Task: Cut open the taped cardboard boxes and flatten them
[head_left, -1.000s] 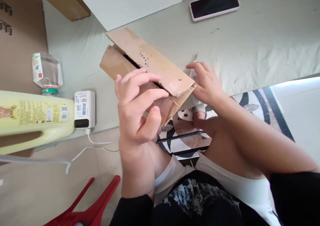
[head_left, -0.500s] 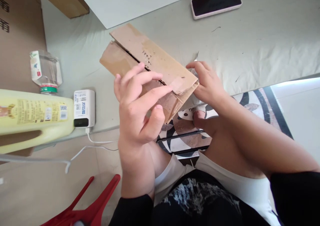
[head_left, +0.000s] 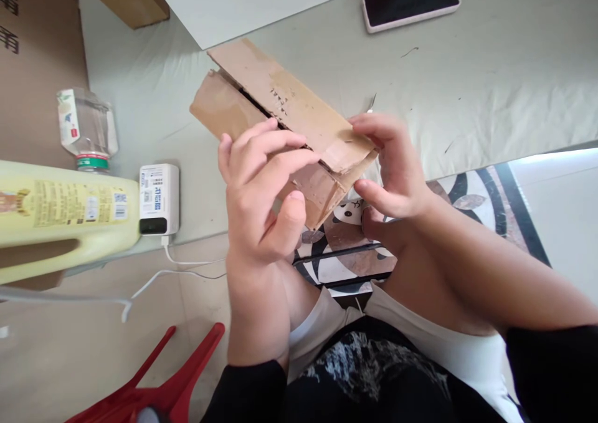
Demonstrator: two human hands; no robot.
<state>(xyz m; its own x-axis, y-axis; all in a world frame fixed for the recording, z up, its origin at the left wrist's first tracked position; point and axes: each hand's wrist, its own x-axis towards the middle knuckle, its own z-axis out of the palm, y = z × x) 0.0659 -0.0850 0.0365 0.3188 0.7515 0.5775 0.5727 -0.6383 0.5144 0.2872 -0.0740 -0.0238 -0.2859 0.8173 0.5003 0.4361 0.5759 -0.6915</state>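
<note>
A small brown cardboard box [head_left: 299, 102] sits tilted at the table's near edge, a dark slit running along its taped top and its right end partly loose. My left hand [head_left: 261, 186] lies over its near side, fingers spread across the top and thumb apart from them. At the right end, my right hand [head_left: 392, 161] pinches the corner, index finger on top and thumb at the near side. Behind that hand a thin pointed metal tip [head_left: 372, 102] shows; the rest of it is hidden.
A phone [head_left: 411, 2] lies at the back of the cloth-covered table [head_left: 490, 86]. On the left are a clear bottle [head_left: 91, 124], a yellow jug [head_left: 70, 217] and a white power bank [head_left: 159, 192] with a cable. A red stool [head_left: 163, 392] stands below.
My right hand has come forward from beside the metal tip behind the box and closed on the box's right corner. My left hand stays nearly in place.
</note>
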